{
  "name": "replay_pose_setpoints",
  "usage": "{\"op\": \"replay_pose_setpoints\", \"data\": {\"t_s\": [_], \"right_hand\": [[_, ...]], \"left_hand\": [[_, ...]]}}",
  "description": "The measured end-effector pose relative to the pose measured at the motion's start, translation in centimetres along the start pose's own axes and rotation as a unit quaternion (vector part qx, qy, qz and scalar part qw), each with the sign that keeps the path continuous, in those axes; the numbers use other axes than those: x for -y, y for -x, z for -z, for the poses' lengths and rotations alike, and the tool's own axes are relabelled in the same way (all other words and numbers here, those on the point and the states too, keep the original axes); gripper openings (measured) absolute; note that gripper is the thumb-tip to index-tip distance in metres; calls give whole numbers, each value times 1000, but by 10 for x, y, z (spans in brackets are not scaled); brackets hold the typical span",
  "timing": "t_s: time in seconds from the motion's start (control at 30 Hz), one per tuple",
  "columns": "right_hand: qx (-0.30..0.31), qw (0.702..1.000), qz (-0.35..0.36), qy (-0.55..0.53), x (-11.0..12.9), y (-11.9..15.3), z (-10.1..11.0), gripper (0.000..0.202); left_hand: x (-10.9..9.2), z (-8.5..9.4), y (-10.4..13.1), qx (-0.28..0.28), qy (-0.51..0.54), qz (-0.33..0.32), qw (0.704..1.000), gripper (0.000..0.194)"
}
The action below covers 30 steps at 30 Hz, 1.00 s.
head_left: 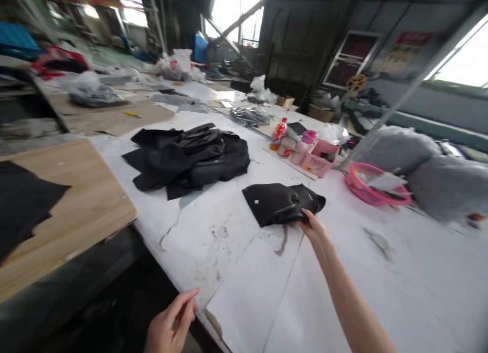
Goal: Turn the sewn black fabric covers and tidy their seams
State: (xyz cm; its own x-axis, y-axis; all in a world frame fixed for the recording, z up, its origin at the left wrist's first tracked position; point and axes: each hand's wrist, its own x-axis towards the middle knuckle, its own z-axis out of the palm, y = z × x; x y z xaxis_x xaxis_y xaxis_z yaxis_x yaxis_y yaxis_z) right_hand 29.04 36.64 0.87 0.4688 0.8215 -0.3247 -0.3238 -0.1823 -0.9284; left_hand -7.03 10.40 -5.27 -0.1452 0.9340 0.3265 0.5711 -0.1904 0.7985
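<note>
My right hand [315,228] is closed on the near edge of a folded black leather-like piece [269,203], thumb and fingers pinching it. The piece rests on the white-covered table [236,271] and carries a small white square mark. Low in the view, my left hand [173,320] is beside the table's near edge, fingers loosely bent with a gap between them and nothing held. Further off to the left lies a loose heap of black leather-like pieces [190,160], apart from both hands.
A drink bottle [279,133], a pink-lidded bottle [304,146] and a pink box [321,159] stand behind the piece. A pink basket [375,184] sits to the right by grey bulging bags [453,185]. Dark sheets [26,203] lie on a wooden board [91,200] at left.
</note>
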Motion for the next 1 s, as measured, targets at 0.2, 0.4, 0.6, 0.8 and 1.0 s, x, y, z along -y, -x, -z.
{"op": "replay_pose_setpoints", "data": {"t_s": [0.2, 0.4, 0.6, 0.8, 1.0], "right_hand": [[-83, 996, 0, -35, -21, 102, 121, 39], [-154, 988, -25, -16, -49, 207, 218, 52], [-217, 976, 1, 24, -60, 240, 259, 48], [-259, 962, 26, 84, -69, 227, 259, 34], [-319, 916, 94, 224, -66, 213, 272, 32]], "left_hand": [[-55, -50, -30, 75, -61, -174, 980, 21], [-102, -116, -27, 258, -113, -302, 911, 68], [-122, -139, 14, 276, -174, -376, 868, 34], [-119, -132, -4, 234, -116, -304, 916, 21], [-111, -85, -57, -12, -48, -9, 999, 14]]}}
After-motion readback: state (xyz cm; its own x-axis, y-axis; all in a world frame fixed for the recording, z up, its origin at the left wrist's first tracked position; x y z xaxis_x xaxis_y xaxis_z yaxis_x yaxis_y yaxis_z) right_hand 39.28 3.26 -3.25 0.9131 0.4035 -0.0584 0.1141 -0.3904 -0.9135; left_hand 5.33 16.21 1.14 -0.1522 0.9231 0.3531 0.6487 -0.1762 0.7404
